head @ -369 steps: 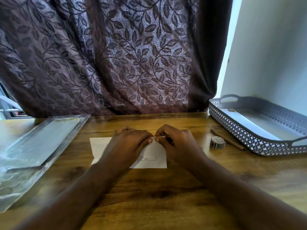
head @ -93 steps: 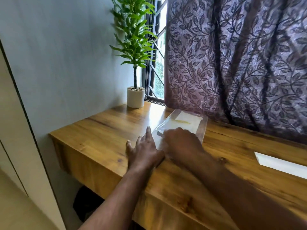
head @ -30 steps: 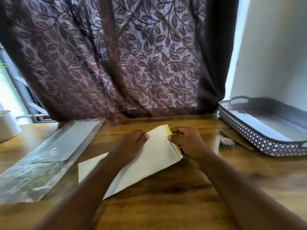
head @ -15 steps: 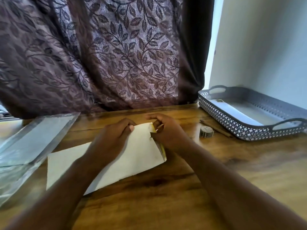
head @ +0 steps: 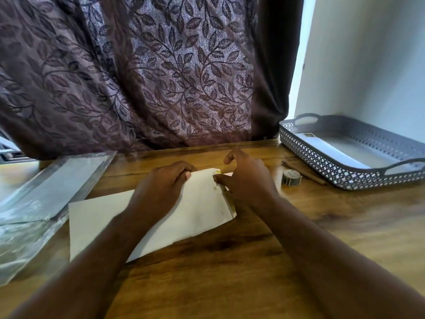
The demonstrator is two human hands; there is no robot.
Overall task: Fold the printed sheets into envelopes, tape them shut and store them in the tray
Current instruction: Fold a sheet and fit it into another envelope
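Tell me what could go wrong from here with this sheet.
The sheet lies askew, gripped only along its far end by the left hand and right hand: a fold started now may run crooked. The tape roll sits near the right hand; a sweep could knock it away.

Two sheets (head: 202, 203) (head: 92, 222), one envelope (head: 322, 146), one tray (head: 322, 166), one tape roll (head: 291, 177).

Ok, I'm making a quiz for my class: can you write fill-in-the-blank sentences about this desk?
The left hand and right hand hold the sheet, whose colour is ____.
The roll of tape sits between the right hand and the grey ____.
The clear plastic sleeve lies to the ____ of both hands.
Answers: white; tray; left.
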